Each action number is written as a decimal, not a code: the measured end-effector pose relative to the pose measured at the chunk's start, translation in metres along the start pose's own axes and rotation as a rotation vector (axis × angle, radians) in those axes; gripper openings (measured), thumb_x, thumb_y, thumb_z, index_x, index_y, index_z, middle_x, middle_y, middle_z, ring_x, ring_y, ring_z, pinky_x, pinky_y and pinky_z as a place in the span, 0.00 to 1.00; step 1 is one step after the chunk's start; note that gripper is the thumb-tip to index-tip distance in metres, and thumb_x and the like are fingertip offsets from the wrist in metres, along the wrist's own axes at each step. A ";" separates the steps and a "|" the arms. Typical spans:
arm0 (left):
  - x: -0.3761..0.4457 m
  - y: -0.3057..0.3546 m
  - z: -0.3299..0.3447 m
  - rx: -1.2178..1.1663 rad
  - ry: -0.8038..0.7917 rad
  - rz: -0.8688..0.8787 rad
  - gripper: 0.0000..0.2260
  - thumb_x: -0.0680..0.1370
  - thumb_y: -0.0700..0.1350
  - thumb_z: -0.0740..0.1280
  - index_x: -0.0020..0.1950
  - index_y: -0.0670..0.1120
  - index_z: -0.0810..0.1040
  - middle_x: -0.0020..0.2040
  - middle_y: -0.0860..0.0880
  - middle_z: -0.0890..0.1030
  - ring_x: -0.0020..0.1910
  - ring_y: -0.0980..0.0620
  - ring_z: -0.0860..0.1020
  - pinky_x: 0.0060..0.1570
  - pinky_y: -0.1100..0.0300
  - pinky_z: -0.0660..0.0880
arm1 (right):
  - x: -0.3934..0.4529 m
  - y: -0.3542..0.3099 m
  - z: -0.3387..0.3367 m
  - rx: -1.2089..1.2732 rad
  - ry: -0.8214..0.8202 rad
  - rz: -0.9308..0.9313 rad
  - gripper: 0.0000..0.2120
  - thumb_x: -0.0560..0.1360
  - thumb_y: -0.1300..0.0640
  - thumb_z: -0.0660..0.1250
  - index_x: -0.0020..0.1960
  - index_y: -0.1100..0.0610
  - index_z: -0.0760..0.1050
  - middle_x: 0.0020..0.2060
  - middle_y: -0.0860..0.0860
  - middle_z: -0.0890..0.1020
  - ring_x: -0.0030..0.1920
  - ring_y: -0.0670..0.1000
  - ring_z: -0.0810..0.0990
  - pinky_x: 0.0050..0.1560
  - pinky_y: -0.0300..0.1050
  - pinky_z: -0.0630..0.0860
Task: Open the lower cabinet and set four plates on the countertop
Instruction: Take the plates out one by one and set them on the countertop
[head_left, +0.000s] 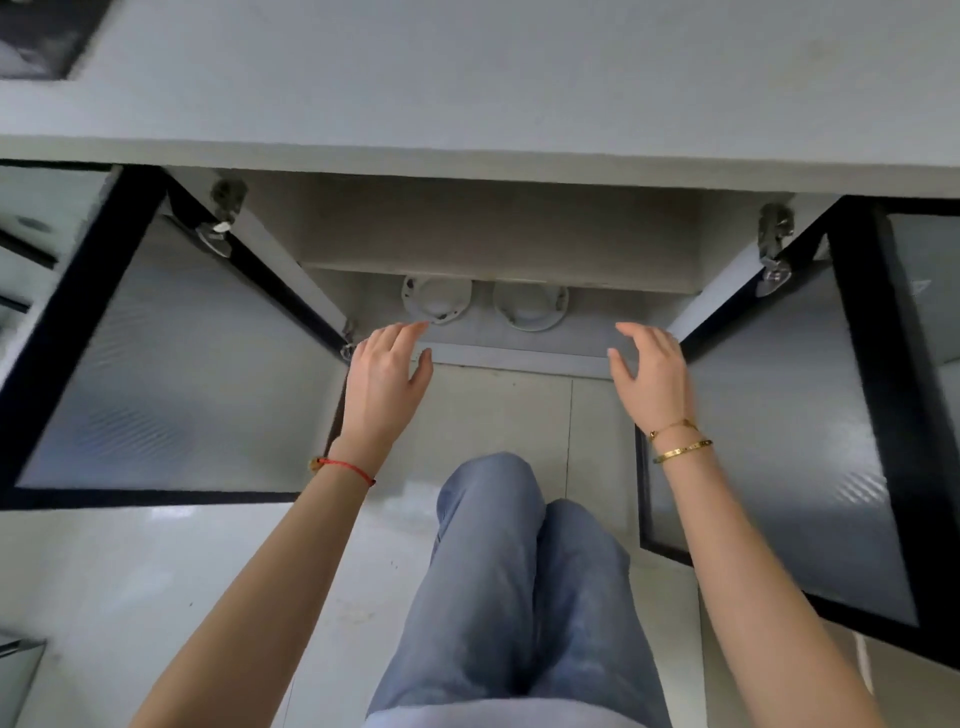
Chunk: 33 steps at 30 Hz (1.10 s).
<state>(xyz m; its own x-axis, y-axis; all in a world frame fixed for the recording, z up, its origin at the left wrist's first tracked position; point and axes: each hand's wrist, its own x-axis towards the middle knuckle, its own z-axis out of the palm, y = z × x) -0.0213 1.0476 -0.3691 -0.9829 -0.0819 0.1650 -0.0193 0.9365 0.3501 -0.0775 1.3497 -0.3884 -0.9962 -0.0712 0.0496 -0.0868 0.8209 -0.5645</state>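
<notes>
Below grey countertop (467, 78), open hands (387, 369) (652, 366) near cabinet's plates (436, 304).

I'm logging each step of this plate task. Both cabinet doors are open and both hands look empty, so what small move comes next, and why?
Probably reach the left hand forward onto the left white round plate. The frosted-glass cabinet doors stand open, the grey countertop shows no plates, and the right hand hovers empty too.
</notes>
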 end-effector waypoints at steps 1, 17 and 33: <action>0.008 -0.008 0.025 -0.002 0.004 0.008 0.15 0.79 0.42 0.65 0.64 0.42 0.76 0.57 0.44 0.81 0.56 0.42 0.78 0.56 0.50 0.73 | 0.011 0.015 0.021 0.003 0.001 0.014 0.16 0.77 0.56 0.63 0.63 0.60 0.73 0.58 0.57 0.79 0.61 0.58 0.73 0.63 0.52 0.71; 0.122 -0.122 0.373 -0.118 0.023 -0.002 0.14 0.77 0.41 0.66 0.62 0.41 0.79 0.54 0.40 0.82 0.52 0.39 0.80 0.50 0.46 0.78 | 0.175 0.211 0.307 0.032 -0.018 0.068 0.17 0.77 0.57 0.64 0.64 0.61 0.73 0.60 0.61 0.77 0.62 0.62 0.72 0.62 0.54 0.71; 0.236 -0.153 0.510 0.044 -0.148 -0.053 0.14 0.79 0.48 0.63 0.61 0.42 0.74 0.53 0.39 0.79 0.52 0.38 0.78 0.50 0.48 0.76 | 0.271 0.274 0.414 -0.090 -0.023 0.089 0.16 0.77 0.53 0.62 0.59 0.63 0.73 0.54 0.63 0.79 0.55 0.63 0.76 0.53 0.54 0.76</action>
<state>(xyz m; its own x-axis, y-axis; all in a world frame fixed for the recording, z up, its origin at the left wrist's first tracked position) -0.3439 1.0587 -0.8542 -0.9964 -0.0839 0.0080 -0.0771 0.9465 0.3132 -0.3711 1.3207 -0.8710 -0.9998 -0.0081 -0.0172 0.0014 0.8719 -0.4897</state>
